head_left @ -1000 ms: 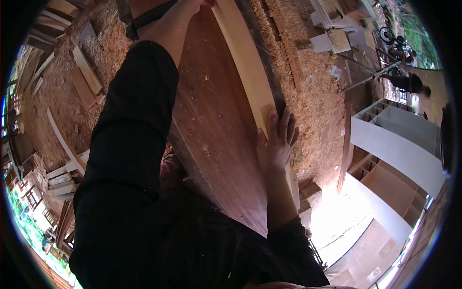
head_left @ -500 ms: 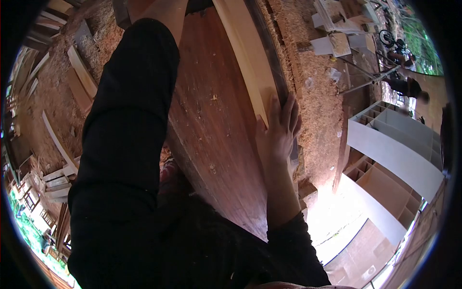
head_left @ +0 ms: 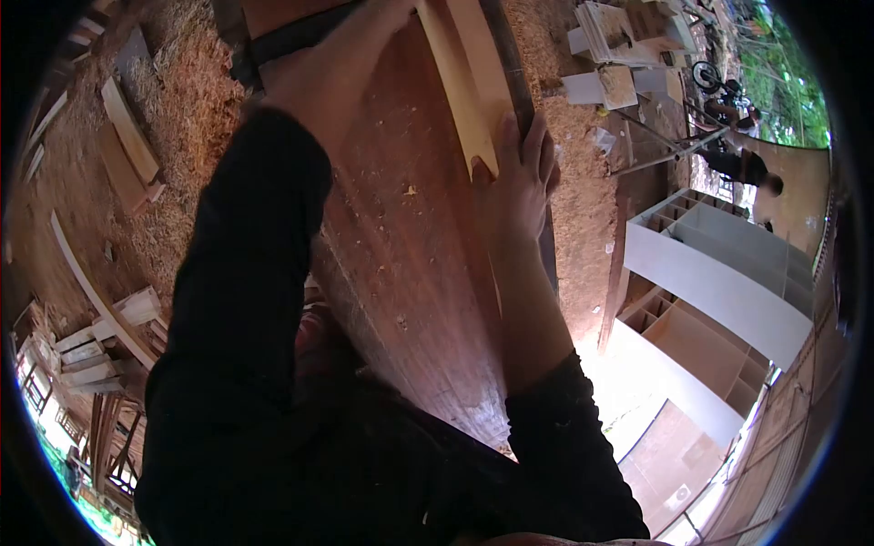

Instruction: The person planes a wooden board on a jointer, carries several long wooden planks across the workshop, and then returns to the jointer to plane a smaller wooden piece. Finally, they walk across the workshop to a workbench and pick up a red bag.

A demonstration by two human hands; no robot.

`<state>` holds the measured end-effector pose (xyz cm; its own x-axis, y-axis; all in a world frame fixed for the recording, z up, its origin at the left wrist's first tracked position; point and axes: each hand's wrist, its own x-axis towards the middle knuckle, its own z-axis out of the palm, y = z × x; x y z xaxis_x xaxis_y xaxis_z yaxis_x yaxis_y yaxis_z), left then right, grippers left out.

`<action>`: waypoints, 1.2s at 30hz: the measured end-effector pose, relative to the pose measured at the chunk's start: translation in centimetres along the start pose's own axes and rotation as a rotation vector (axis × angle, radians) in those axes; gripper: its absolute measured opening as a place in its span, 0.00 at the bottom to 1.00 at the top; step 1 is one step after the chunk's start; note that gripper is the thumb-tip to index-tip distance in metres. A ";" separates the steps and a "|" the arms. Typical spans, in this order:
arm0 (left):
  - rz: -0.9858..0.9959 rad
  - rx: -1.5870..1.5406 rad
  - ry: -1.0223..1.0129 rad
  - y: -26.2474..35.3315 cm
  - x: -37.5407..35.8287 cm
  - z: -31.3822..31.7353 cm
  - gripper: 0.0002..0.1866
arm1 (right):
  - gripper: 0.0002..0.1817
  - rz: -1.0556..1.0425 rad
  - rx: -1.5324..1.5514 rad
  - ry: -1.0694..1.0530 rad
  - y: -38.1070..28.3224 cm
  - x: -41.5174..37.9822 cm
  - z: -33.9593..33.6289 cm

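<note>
A long pale wooden board [head_left: 473, 82] lies along the right side of a broad reddish-brown wooden worktop [head_left: 391, 237]. My right hand [head_left: 519, 196] grips this board, thumb against its near side and fingers bent over the far side. The part of the board under my palm is hidden. My left hand [head_left: 401, 14] reaches to the top edge of the view, close to the board's far end. It is blurred and mostly cut off, so its fingers do not show. Small wood chips are scattered over the worktop.
Sawdust and shavings [head_left: 187, 136] cover the ground on both sides. Loose planks [head_left: 132, 141] lie at left. White-sided shelving units [head_left: 719, 282] stand at right, near stacked panels [head_left: 610, 86] and a motorbike [head_left: 710, 77]. A person in dark clothes [head_left: 737, 168] is beyond them.
The view has shifted slightly. My right hand has moved farther up along the board, its fingers now more bent around it. The board shows more of its near side. My left forearm has swung rightward.
</note>
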<state>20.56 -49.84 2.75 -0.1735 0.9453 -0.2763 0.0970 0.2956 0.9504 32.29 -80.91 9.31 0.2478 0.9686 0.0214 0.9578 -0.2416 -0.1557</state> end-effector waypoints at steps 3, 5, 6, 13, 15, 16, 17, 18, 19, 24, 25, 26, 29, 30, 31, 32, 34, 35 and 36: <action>0.406 -0.145 0.261 -5.1 -5.8 2.2 0.24 | 0.40 -0.020 -0.039 0.002 -0.3 0.6 0.2; 0.326 -0.028 0.002 -7.2 -11.2 1.0 0.24 | 0.40 -0.024 -0.054 -0.015 -0.4 1.2 0.2; 0.204 -0.023 -0.104 -7.0 -14.7 0.0 0.25 | 0.40 -0.025 -0.061 -0.024 -0.5 1.5 0.3; -0.203 -0.445 -0.514 -10.1 -32.1 -2.8 0.25 | 0.40 -0.016 -0.043 -0.044 -1.8 5.1 0.9; -0.136 -0.107 -0.623 -9.7 -34.6 -3.6 0.25 | 0.40 -0.023 -0.096 -0.042 -2.6 6.6 1.2; -0.058 -0.180 -0.636 -12.4 -36.8 -2.0 0.32 | 0.40 -0.044 -0.095 -0.022 -2.9 7.4 1.4; 0.029 -0.150 -0.626 -13.2 -38.3 -1.3 0.37 | 0.40 -0.065 -0.096 -0.003 -3.1 8.1 1.5; 0.116 -0.120 -0.611 -13.9 -39.7 -0.7 0.43 | 0.40 -0.087 -0.097 0.015 -3.4 8.8 1.7; 0.209 0.013 -0.570 -11.8 -40.3 -1.5 0.45 | 0.40 -0.089 -0.114 0.018 -3.8 9.4 1.8; 0.189 0.056 -0.651 -11.5 -39.4 -0.4 0.49 | 0.39 -0.070 -0.167 -0.021 -5.3 11.9 1.8; 0.167 -0.009 -0.647 -11.0 -39.0 -0.5 0.49 | 0.38 -0.101 -0.186 0.036 -5.1 12.0 2.2; 0.176 -0.036 -0.633 -11.2 -38.9 -0.3 0.49 | 0.36 -0.131 -0.204 0.094 -4.9 12.0 2.5; 0.259 -0.036 -0.575 -11.8 -38.8 0.6 0.48 | 0.36 -0.165 -0.211 0.162 -4.7 12.0 2.8; 0.290 -0.017 -0.553 -12.1 -38.9 0.8 0.48 | 0.37 -0.167 -0.204 0.167 -4.7 12.1 2.8; 0.308 0.010 -0.534 -11.0 -38.6 0.2 0.47 | 0.40 -0.117 -0.166 0.077 -5.0 12.3 2.6; 0.295 0.039 -0.542 -11.0 -38.6 0.2 0.46 | 0.44 -0.064 -0.127 -0.011 -5.3 12.6 2.2; 0.241 0.101 -0.581 -11.4 -38.3 0.8 0.45 | 0.47 0.009 -0.088 -0.116 -6.3 13.2 0.8; 0.227 0.117 -0.609 -11.4 -37.6 0.9 0.44 | 0.47 0.006 -0.085 -0.121 -7.1 13.8 0.4; 0.214 0.134 -0.636 -11.3 -37.0 1.0 0.44 | 0.46 0.003 -0.089 -0.105 -7.2 14.5 0.4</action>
<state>26.86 -87.98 2.07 0.4685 0.8700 -0.1537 0.1923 0.0694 0.9789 28.89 -65.12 10.32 0.2383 0.9676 -0.0829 0.9674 -0.2441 -0.0677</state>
